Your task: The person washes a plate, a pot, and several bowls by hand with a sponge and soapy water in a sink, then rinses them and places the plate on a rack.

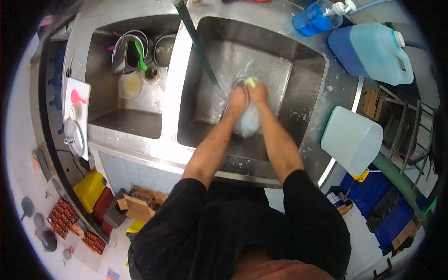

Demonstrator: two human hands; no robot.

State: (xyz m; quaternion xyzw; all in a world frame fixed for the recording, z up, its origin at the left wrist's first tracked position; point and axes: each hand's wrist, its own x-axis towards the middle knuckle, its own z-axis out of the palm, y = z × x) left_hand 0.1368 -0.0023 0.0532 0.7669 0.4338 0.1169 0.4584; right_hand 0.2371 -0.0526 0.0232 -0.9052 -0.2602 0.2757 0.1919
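Both my hands are together over the right sink basin [196, 114]. My right hand [258, 94] is closed on a small pale-yellow sponge [251, 81]. Pressed close beside it, my left hand [238, 100] is closed too. A greyish edge shows past its knuckles, but what it grips is mostly hidden. Under my wrists lies a whitish, translucent thing [248, 122], perhaps a bag or a container; its shape is unclear. A dark green hose [198, 44] slants down from the back of the sink and ends just left of my left hand.
The left basin holds metal containers [126, 55], a green spoon [140, 53] and a whitish tub [130, 86]. A white board [80, 95] bears a pink scoop and a lid. A pump bottle [315, 19], a blue-liquid jug [368, 53] and a translucent container [350, 137] stand right.
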